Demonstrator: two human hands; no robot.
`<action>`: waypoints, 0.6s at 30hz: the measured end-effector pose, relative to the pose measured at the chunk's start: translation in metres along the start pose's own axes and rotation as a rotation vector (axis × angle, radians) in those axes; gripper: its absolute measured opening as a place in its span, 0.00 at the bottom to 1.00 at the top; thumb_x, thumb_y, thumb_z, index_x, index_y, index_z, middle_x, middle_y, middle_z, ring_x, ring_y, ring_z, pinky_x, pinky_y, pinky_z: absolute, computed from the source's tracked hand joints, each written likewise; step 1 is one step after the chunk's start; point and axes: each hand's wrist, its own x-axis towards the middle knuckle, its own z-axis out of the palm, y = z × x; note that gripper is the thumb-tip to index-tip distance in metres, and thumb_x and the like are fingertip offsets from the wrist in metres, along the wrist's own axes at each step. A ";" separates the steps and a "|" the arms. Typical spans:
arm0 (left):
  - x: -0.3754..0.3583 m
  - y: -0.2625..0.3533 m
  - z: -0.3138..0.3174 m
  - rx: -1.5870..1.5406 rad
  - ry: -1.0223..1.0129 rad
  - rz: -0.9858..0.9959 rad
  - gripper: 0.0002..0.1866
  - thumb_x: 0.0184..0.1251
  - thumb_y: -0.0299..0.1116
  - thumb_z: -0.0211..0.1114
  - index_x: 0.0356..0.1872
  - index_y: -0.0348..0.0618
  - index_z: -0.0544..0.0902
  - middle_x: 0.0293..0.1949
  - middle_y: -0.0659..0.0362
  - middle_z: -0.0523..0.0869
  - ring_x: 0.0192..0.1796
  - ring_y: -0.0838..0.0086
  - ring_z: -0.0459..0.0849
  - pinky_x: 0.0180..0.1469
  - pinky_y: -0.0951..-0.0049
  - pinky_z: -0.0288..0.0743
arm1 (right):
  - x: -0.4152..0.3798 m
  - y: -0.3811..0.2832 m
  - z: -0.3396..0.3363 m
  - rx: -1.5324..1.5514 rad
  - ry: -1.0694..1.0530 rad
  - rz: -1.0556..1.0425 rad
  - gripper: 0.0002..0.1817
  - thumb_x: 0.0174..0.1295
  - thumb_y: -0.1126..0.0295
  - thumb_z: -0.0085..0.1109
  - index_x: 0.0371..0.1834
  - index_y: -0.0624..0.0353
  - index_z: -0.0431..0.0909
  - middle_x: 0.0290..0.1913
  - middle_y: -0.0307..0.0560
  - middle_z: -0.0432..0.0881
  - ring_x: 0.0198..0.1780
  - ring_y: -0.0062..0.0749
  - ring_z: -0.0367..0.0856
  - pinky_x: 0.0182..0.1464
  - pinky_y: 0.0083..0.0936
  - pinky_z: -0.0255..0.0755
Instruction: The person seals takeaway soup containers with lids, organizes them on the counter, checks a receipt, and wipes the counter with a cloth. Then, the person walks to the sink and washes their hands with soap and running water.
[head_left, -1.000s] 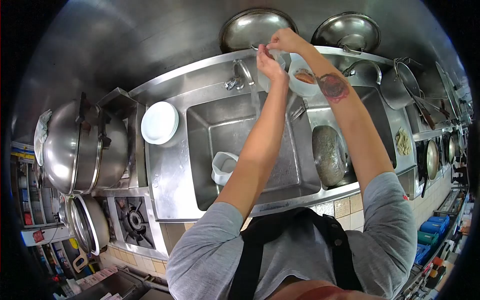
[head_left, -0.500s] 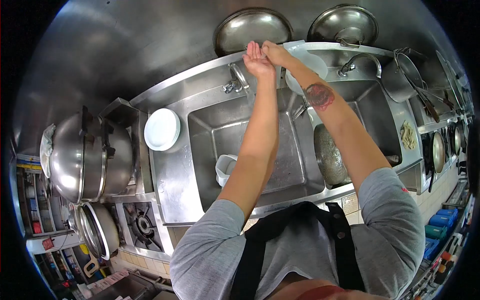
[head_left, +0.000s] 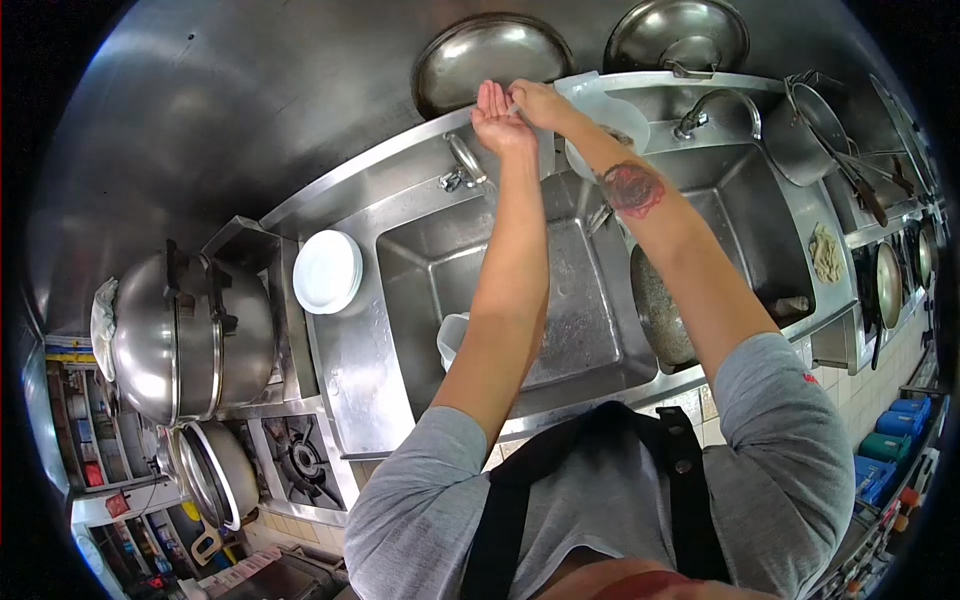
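L hand (head_left: 496, 118) open, palm up | R hand (head_left: 535, 103) touching it (grip unclear) | faucet (head_left: 462, 160) just below

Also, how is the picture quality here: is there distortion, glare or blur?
Head view: strong fisheye, so the sink rim bows and the corners go black; bright glare on the steel wall, the hanging lids and the big pot; the left hand and right hand look slightly soft, the far edges smeared.
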 end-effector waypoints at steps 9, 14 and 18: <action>0.001 0.001 0.001 0.005 -0.018 -0.011 0.30 0.75 0.47 0.27 0.61 0.34 0.68 0.64 0.52 0.69 0.68 0.64 0.64 0.69 0.62 0.57 | -0.003 -0.006 0.006 0.120 0.049 0.219 0.21 0.64 0.58 0.38 0.56 0.53 0.73 0.56 0.51 0.76 0.57 0.52 0.71 0.60 0.41 0.66; 0.010 0.002 0.003 0.013 -0.057 -0.024 0.31 0.75 0.48 0.26 0.61 0.34 0.67 0.64 0.53 0.69 0.68 0.64 0.63 0.70 0.61 0.56 | 0.018 -0.005 -0.014 0.085 -0.010 0.178 0.23 0.64 0.58 0.38 0.60 0.50 0.70 0.56 0.51 0.76 0.59 0.51 0.70 0.60 0.43 0.65; 0.008 -0.003 -0.001 0.044 -0.070 -0.026 0.31 0.75 0.47 0.25 0.63 0.36 0.66 0.65 0.53 0.69 0.69 0.64 0.62 0.70 0.59 0.54 | -0.004 -0.006 0.005 0.100 0.037 0.293 0.22 0.66 0.59 0.37 0.61 0.53 0.67 0.53 0.55 0.78 0.57 0.50 0.72 0.59 0.40 0.65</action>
